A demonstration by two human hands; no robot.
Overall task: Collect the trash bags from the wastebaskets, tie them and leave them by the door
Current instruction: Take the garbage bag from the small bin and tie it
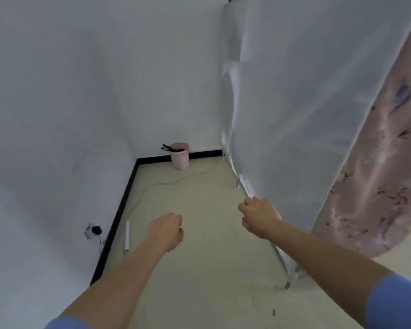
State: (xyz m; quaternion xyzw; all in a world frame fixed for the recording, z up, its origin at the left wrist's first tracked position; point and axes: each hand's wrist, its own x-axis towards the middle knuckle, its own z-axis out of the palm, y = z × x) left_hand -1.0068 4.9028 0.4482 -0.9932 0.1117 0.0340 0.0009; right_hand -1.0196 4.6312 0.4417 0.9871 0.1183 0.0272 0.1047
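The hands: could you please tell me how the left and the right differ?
The left hand is curled in a fist over the floor, holding nothing; the right hand has looser fingers. The left hand is lower in view; the right hand reaches farther, by the lower edge of the white cover, contact unclear. Both are bare and knuckles-up, far from the pink wastebasket.
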